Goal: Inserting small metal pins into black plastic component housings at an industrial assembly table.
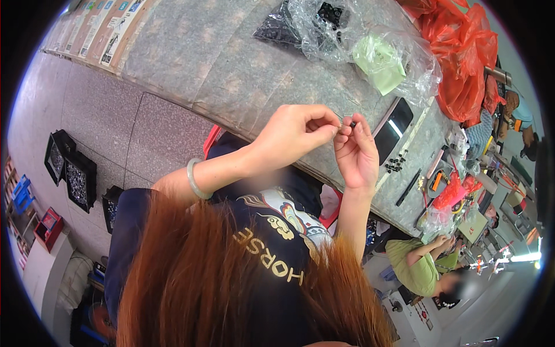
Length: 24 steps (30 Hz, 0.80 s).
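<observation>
Above the near edge of the worktable, my two hands meet fingertip to fingertip. My left hand [296,132] is closed in a pinch; a thin, shiny bit seems to show at its fingertips, too small to name. Between the thumb and fingers of my right hand [357,155] sits a small black piece [353,124]. Several similar loose black pieces [396,162] lie on the table just right of that hand. A dark-screened phone [393,130] rests beside them.
Clear plastic bags [324,29] of black parts and red plastic bags [462,52] lie at the back. A black pen [408,187] is at right, near tools and clutter. Black bins [80,179] stand on the floor at left. A co-worker in green [413,263] sits at lower right.
</observation>
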{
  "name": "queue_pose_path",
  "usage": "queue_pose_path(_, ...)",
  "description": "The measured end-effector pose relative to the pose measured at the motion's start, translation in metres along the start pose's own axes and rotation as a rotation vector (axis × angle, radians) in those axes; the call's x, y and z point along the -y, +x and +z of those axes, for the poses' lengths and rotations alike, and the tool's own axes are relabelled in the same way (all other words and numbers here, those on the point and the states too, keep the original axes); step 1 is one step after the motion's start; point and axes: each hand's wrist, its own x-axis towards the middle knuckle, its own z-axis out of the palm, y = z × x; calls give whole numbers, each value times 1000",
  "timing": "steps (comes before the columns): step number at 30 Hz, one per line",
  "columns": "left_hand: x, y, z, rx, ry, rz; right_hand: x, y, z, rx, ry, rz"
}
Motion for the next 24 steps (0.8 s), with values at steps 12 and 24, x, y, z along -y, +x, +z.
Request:
queue_pose_path(12, 3, -2, 11, -21, 255, 104, -6, -14, -14, -15, 148, 24)
queue_pose_path(24, 1, -7, 14, -89, 528, 340, -8, -22, -18, -6, 52, 21)
